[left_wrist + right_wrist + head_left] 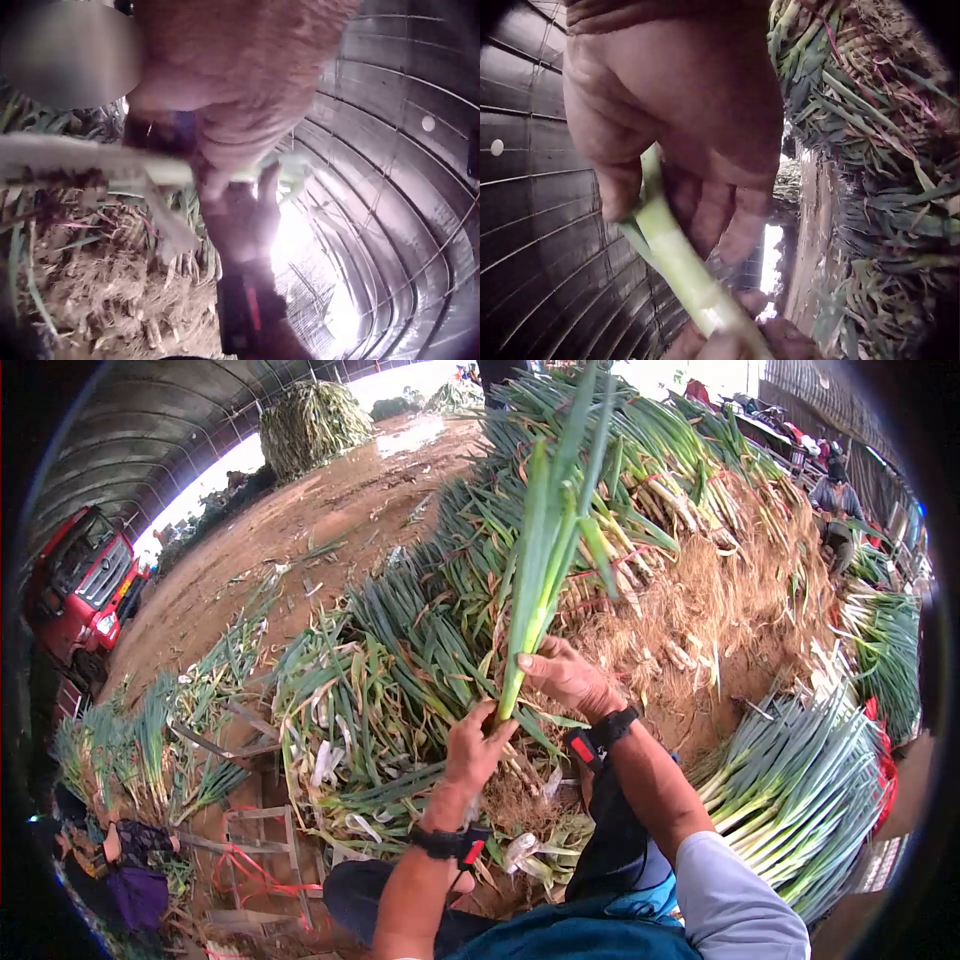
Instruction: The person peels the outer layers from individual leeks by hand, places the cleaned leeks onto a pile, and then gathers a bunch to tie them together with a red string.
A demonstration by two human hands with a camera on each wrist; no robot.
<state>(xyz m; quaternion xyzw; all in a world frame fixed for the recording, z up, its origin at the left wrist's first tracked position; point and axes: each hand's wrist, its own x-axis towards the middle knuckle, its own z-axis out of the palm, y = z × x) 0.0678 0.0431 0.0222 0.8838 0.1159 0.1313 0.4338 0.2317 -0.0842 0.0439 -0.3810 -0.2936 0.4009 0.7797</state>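
Observation:
In the head view a long green onion (pixel 541 575) stands up in front of me, its leaves fanning toward the top. My left hand (pixel 472 752) grips its lower pale stalk. Higher up, where the leaves begin, my right hand (pixel 570 678) pinches it between thumb and fingers. The right wrist view shows the pale green stalk (pixel 682 262) running from the right thumb down to the left fingers (pixel 727 346). A ragged whitish stalk end (pixel 82 159) sticks out past the left hand in the left wrist view, somewhat blurred.
A large heap of bundled green onions (pixel 640 510) rises ahead, roots outward. Cleaned green onions (pixel 800 790) lie at the right. Stripped leaves (pixel 350 730) litter the ground at the left, near a low wooden frame (pixel 265 850). A red truck (pixel 88 595) and another person (pixel 836 510) are farther off.

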